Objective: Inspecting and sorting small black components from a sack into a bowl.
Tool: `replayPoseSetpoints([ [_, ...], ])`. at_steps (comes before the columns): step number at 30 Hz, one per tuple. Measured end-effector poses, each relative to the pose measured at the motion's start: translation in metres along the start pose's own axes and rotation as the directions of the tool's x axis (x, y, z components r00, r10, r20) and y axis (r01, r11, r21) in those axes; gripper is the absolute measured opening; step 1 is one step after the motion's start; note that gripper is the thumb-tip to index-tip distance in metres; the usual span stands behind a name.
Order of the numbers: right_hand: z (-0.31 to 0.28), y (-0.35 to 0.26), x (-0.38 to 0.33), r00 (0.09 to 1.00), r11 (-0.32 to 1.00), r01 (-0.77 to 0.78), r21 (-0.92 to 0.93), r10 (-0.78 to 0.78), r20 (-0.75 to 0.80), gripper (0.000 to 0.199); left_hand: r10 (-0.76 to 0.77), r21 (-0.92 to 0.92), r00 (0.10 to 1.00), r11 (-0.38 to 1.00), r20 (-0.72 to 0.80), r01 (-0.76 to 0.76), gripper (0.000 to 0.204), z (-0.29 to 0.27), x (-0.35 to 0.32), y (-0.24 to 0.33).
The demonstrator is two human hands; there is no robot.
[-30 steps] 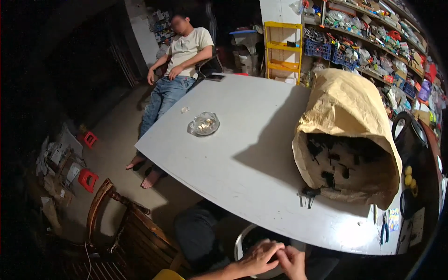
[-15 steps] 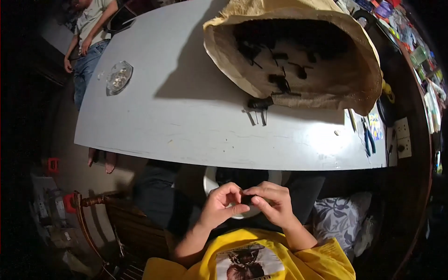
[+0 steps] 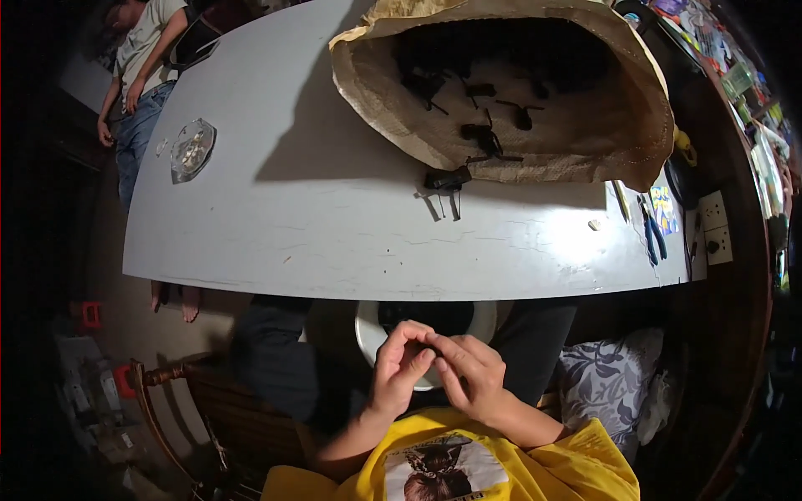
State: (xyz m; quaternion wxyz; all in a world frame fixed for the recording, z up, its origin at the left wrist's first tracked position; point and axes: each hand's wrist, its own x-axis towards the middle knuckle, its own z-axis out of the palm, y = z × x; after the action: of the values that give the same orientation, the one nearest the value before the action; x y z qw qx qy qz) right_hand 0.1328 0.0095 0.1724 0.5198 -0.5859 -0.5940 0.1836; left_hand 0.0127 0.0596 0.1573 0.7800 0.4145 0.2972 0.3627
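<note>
Two pinches, seen from my remote seat: left hand [image 3: 397, 373] gripping a small dark piece [image 3: 435, 354], mostly hidden between the fingertips; right hand [image 3: 478, 373] pinching it too, which I'd press lightly while the left steadies

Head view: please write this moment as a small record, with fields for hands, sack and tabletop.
Left hand: fingertips close to the other hand's
Right hand: fingers bent; anything held is too hidden to tell
Below hands: basin with white rim, dark contents
Sack: tan, on its side, mouth toward the wearer; black parts inside
White tabletop: black two-pronged part at sack mouth; blue-handled pliers right; faceted glass dish left
</note>
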Motion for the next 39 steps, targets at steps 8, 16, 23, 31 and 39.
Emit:
replayPoseSetpoints([
  [8, -0.013, 0.011, 0.036, 0.951, 0.934, 0.26, -0.245, -0.203, 0.235, 0.027, -0.151, -0.307, 0.987, 0.943, -0.044, 0.131, 0.012, -0.01, 0.003, 0.002],
  [16, -0.026, 0.068, 0.144, 0.984, 0.662, 0.137, -0.737, -0.176, 0.025, 0.032, -0.172, -0.277, 0.984, 0.944, 0.057, 0.181, 0.032, -0.026, -0.006, 0.007],
  [23, -0.023, 0.067, 0.114, 0.956, 0.811, 0.134, -0.569, -0.257, -0.141, 0.026, -0.142, -0.271, 0.99, 0.954, -0.025, 0.13, 0.032, -0.026, -0.008, 0.008],
  [31, -0.003, 0.017, 0.035, 0.877, 0.653, -0.406, 0.639, 0.476, 0.071, 0.04, 0.396, 0.752, 0.915, 0.58, 0.074, -0.312, 0.036, 0.0, 0.011, 0.005],
  [39, -0.004, 0.007, 0.0, 0.859, 0.6, -0.428, 0.676, 0.503, 0.097, 0.023, 0.464, 0.858, 0.856, 0.319, 0.229, -0.403, 0.031, 0.009, 0.005, 0.023],
])
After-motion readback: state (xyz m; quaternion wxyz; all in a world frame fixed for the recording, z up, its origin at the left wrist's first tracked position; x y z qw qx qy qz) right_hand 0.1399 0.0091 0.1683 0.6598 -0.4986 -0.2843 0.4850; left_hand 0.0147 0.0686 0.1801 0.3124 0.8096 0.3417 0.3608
